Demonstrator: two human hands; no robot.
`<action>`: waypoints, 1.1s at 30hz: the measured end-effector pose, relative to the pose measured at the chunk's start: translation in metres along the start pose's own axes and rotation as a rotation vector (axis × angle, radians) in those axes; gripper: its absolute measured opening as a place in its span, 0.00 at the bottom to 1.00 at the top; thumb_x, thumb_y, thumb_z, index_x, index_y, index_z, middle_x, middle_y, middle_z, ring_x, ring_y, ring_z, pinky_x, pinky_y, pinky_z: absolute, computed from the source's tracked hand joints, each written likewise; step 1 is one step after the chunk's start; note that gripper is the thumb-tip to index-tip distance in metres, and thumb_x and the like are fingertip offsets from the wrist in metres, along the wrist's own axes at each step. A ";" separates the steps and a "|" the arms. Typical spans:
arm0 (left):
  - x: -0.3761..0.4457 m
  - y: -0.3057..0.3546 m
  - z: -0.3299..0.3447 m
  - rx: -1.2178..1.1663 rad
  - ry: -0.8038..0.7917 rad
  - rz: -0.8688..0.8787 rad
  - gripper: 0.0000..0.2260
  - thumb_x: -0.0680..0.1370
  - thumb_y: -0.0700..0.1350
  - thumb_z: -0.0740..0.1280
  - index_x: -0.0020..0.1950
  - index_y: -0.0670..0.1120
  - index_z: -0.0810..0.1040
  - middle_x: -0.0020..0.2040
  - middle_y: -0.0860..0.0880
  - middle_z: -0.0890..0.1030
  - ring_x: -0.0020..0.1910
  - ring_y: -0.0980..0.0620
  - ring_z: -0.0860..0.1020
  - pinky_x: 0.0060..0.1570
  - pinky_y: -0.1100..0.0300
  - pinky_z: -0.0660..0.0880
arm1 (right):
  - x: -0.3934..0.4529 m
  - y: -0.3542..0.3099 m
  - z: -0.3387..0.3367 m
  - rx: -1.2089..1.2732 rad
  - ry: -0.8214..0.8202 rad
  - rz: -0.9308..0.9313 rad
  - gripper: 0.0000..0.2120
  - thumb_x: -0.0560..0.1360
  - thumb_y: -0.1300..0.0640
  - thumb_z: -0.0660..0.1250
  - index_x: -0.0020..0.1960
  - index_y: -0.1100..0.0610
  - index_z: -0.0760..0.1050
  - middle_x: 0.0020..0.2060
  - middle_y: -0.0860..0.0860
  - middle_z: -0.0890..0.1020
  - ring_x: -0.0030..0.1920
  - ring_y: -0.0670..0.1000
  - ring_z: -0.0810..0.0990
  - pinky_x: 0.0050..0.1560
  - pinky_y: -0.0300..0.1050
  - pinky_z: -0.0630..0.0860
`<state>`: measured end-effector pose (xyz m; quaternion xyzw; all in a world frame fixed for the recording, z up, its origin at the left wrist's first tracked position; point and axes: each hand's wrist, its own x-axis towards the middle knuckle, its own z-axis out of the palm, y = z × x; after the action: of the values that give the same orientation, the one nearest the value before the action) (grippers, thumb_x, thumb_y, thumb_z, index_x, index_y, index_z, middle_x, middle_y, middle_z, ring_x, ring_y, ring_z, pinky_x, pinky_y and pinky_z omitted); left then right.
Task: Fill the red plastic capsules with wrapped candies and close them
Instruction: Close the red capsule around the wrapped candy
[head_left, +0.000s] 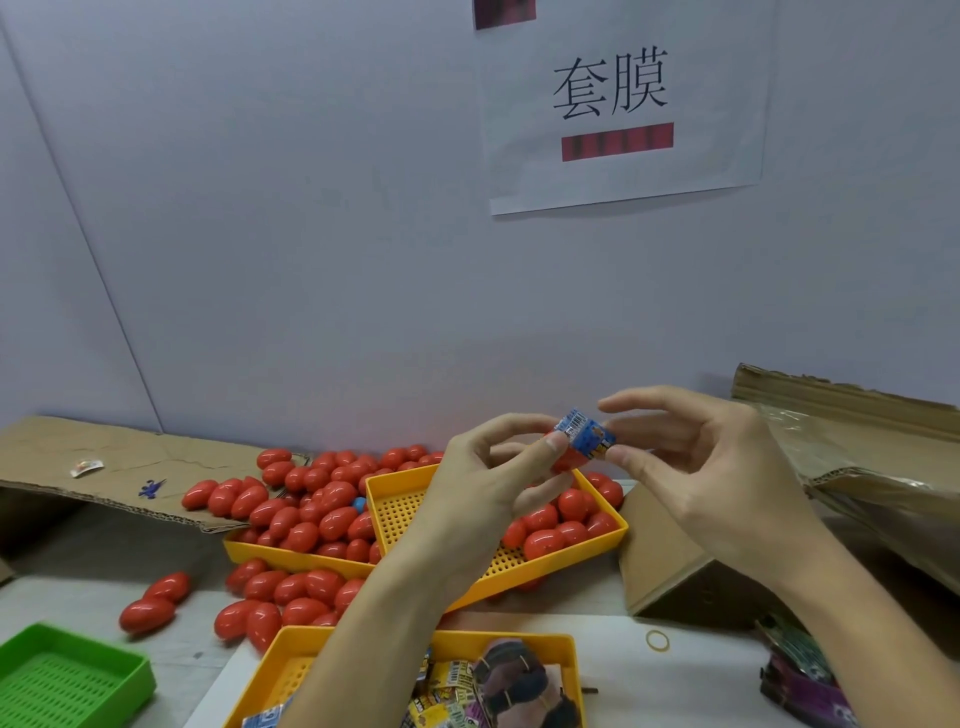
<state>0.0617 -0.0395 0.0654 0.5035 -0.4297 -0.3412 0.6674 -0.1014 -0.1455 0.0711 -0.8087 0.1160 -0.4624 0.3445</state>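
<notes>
Where the two hands meet above the trays, a blue wrapped candy (586, 439) sits at the mouth of a red capsule half (563, 457). Left hand (488, 478) grips that capsule half, thumb across its front, fingers curled behind; most of the red shell hidden by the fingers. Right hand (696, 467) pinches the candy's right edge between thumb and forefinger, remaining fingers loosely spread. Cannot tell how far the candy sits inside the shell.

Below the hands: upper yellow tray (415, 525), perforated floor, tilted, closed red capsules (556, 530) gathered in its right end. It overlaps a second yellow tray (291, 558) to the left, heaped with red capsules (311, 514); one blue item among them. More capsules lie loose on the table (171, 649) in front and against the wall.

Near edge: third yellow tray (519, 640) with wrapped candies (447, 686) and a banded bundle. Green tray (67, 680) at lower left. Rubber band (657, 640) on the table, right of the near tray. Cardboard sheet (93, 467) at left, cardboard box (857, 431) at right. Paper sign (623, 104) on the wall.
</notes>
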 end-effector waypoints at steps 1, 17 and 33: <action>0.000 0.000 0.000 -0.015 0.004 0.000 0.15 0.72 0.47 0.72 0.56 0.44 0.82 0.48 0.45 0.86 0.49 0.50 0.85 0.48 0.58 0.81 | 0.000 0.000 0.000 0.016 -0.015 0.005 0.17 0.67 0.50 0.71 0.55 0.42 0.79 0.48 0.38 0.85 0.51 0.39 0.83 0.51 0.38 0.80; -0.001 0.001 0.004 0.063 0.028 0.131 0.12 0.70 0.50 0.73 0.52 0.51 0.84 0.46 0.46 0.86 0.51 0.48 0.85 0.46 0.60 0.81 | 0.001 -0.001 0.004 -0.040 0.075 0.008 0.11 0.67 0.46 0.70 0.48 0.46 0.82 0.43 0.39 0.85 0.47 0.42 0.83 0.44 0.41 0.82; -0.002 0.000 0.004 0.225 0.054 0.200 0.13 0.73 0.49 0.72 0.55 0.49 0.82 0.46 0.48 0.86 0.49 0.51 0.85 0.46 0.58 0.82 | -0.001 0.001 0.007 -0.050 0.029 0.006 0.10 0.67 0.44 0.68 0.45 0.45 0.81 0.41 0.38 0.84 0.47 0.41 0.82 0.44 0.33 0.78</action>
<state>0.0574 -0.0396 0.0656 0.5387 -0.4952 -0.2091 0.6487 -0.0957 -0.1426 0.0677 -0.8101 0.1349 -0.4698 0.3237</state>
